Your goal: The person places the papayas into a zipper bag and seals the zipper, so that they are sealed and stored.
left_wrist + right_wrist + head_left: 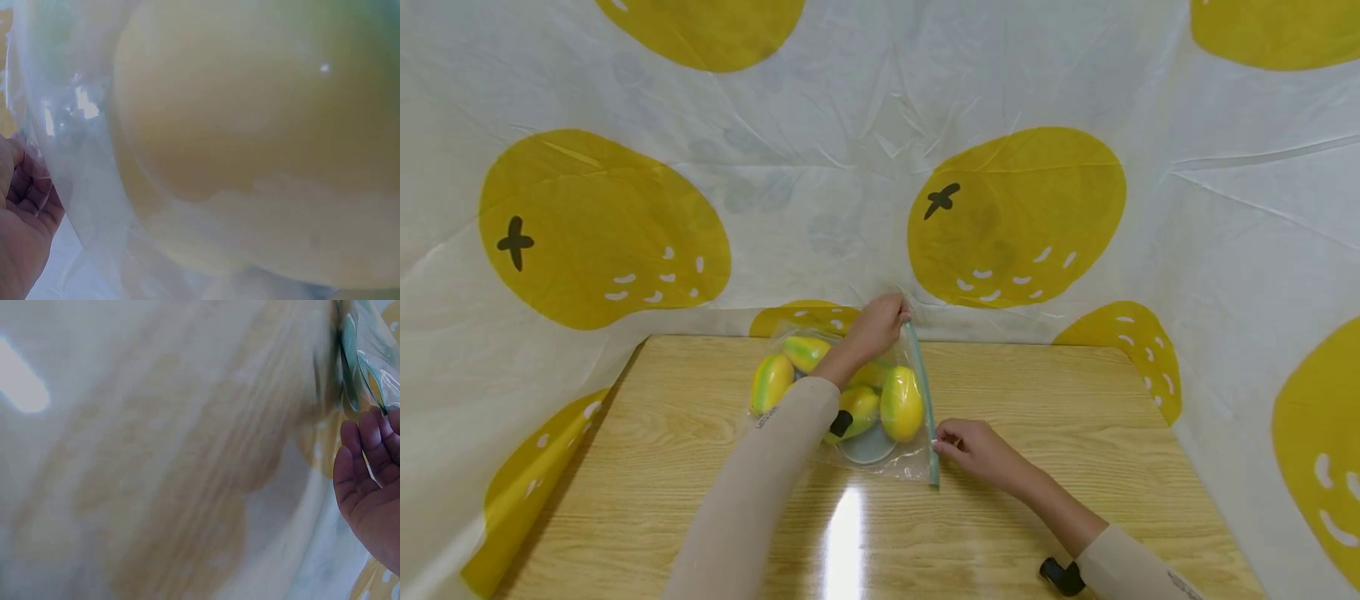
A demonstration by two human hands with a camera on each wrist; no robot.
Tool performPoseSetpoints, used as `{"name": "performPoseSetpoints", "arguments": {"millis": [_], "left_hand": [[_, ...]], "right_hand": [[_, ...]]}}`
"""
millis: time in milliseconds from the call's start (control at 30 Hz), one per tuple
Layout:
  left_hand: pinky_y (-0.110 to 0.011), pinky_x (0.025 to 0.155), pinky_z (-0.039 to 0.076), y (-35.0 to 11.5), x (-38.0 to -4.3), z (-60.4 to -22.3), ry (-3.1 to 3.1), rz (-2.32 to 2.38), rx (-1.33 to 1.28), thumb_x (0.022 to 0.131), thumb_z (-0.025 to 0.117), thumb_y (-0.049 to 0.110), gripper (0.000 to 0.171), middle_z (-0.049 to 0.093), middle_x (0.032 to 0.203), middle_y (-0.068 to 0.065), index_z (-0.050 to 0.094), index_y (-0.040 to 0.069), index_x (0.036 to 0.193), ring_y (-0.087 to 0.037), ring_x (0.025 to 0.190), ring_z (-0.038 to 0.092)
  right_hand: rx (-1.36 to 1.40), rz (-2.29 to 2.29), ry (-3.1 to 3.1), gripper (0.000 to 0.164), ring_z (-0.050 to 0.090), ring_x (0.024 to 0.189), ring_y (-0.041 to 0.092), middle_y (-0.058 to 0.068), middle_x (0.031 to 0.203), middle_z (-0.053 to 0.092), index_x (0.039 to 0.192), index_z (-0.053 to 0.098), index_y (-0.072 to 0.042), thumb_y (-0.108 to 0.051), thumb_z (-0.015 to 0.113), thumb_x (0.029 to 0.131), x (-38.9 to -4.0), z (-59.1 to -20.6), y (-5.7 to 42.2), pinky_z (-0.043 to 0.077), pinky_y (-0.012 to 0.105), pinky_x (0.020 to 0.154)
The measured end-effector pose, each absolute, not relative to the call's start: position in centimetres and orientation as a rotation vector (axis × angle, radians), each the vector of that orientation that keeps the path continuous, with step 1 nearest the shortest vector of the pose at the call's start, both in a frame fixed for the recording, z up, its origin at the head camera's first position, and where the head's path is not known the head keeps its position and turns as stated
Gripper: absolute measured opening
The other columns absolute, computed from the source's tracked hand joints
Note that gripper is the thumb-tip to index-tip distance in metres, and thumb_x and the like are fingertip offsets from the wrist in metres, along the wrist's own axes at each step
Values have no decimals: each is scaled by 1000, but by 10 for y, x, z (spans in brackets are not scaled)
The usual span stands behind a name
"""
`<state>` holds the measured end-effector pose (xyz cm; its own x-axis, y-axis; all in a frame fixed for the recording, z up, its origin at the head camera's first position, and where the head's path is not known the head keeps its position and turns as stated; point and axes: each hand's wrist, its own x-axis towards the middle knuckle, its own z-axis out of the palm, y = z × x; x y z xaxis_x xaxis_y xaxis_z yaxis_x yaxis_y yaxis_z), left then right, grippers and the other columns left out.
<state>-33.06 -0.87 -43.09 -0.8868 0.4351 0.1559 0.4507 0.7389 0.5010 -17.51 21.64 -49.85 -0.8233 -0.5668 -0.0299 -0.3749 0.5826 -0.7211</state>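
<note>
A clear zip bag (pixel 913 465) lies on the table, its green zip strip (pixel 920 367) running along the right side. Inside are several yellow-green mangoes (pixel 902 404) and a round grey piece (pixel 871 447) under them. My left hand (pixel 880 323) reaches across the bag and pinches the far end of the strip. Nearer to me, my right hand (pixel 967 447) pinches the strip close to its front end, at a small white bit. One mango (pixel 262 125) fills most of the left wrist view through the plastic. In the right wrist view, the strip (pixel 350 362) meets the fingertips.
The wooden table (pixel 1060 392) ends at a hanging white cloth (pixel 820 225) printed with big yellow fruit, which also closes in both sides. Black wrist cameras sit on the left forearm (pixel 841 423) and the right one (pixel 1062 575).
</note>
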Motion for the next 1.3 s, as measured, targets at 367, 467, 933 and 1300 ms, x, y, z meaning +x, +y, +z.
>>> {"name": "performPoseSetpoints", "arguments": {"millis": [367,467,933,1300], "left_hand": [[-36,87,55,-13,-333,-431,-2917,-876,-672,107,54,16,14,64,103,-10,60,4,105,-25,96,62],[-37,87,55,-12,-333,-431,-2924,-880,-681,108,53,15,13,64,102,-10,60,4,104,-24,95,62],[-39,95,56,-6,-325,-434,-2957,-814,-797,107,57,14,20,70,114,-14,65,1,119,-28,105,66],[-41,105,53,-11,-318,-441,-2935,-813,-890,108,48,12,32,68,129,-18,63,-3,132,-31,121,64]], "right_hand": [[-809,-1081,2431,13,47,67,-1,-11,79,60,95,68,-16,-23,62,104,-158,-509,227,46,20,59],[-799,-1071,2448,12,48,67,-1,-12,79,61,95,68,-17,-23,63,104,-157,-510,228,46,20,60],[-716,-1047,2481,19,64,89,5,0,100,73,112,70,-8,-21,59,106,-175,-498,235,56,24,78],[-621,-1065,2613,30,69,102,22,12,112,74,127,62,2,-20,57,107,-224,-482,240,59,36,86]]}}
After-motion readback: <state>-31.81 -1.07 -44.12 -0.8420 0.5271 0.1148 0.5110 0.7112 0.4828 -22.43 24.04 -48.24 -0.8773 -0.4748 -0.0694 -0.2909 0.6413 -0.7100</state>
